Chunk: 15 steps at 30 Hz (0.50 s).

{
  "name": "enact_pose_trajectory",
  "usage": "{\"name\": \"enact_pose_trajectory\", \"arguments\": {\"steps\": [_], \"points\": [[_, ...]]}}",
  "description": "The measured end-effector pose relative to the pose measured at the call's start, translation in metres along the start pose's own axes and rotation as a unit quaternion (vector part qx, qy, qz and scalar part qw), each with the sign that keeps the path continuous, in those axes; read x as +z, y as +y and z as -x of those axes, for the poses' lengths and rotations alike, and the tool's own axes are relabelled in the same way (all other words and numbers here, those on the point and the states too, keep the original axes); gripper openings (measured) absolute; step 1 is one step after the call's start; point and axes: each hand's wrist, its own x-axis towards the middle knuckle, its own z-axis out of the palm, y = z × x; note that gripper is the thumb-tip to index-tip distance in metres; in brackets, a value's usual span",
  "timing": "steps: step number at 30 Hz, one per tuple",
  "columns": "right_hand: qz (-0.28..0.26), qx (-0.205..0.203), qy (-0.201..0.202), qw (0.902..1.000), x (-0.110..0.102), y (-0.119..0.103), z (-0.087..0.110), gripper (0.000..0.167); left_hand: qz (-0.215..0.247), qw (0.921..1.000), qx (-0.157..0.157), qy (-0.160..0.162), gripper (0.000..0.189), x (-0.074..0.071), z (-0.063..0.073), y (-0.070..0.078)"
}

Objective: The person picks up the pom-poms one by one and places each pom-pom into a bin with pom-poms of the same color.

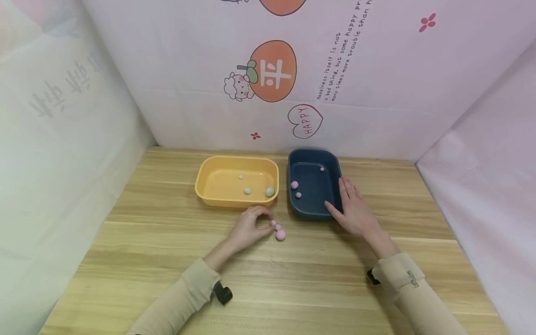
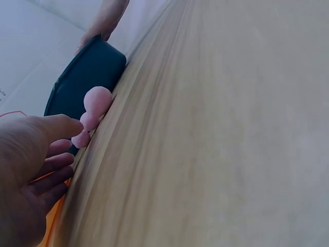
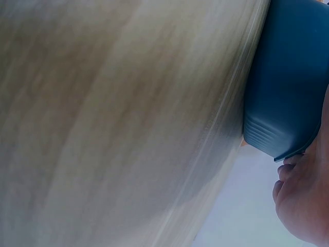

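Three pink balls (image 1: 280, 235) of different sizes lie in a touching row on the table, the largest nearest the person. My left hand (image 1: 250, 227) is at the row's far end, thumb and forefinger apart around the smallest ball (image 2: 80, 139). The thumb tip is at the balls in the left wrist view; the forefinger seems not to touch. My right hand (image 1: 355, 211) rests on the dark blue box (image 1: 315, 216), fingers along its right side and thumb over the front corner. Three pink balls (image 1: 295, 185) of different sizes lie inside that box.
Left of the blue box stands a yellow box (image 1: 230, 203) with three pale green balls (image 1: 270, 191) in it. Both boxes are near the back of the wooden table (image 1: 293, 293). White printed cloth (image 1: 188, 107) hangs behind and at the sides.
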Motion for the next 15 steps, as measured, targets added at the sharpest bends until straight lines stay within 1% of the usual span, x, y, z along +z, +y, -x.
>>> {"name": "enact_pose_trajectory", "arguments": {"steps": [5,9,12,15], "points": [[0.003,0.000,0.002,1.0000,0.0002,0.0001,-0.0005,0.099,0.002,0.9999,0.010,0.000,0.025,0.0028,-0.0010,-0.0018],[0.004,0.000,0.003,1.0000,0.0003,-0.0001,-0.0007,0.099,0.005,1.0000,0.003,-0.007,0.024,0.0058,-0.0025,-0.0025],[0.004,0.000,0.002,1.0000,0.0003,-0.0002,-0.0005,0.099,0.003,0.9999,-0.003,-0.013,0.024,0.0066,-0.0037,-0.0001],[0.004,0.000,0.003,1.0000,0.0002,-0.0002,-0.0004,0.099,-0.005,0.9997,-0.010,-0.021,0.023,0.0050,-0.0048,0.0069]]}}
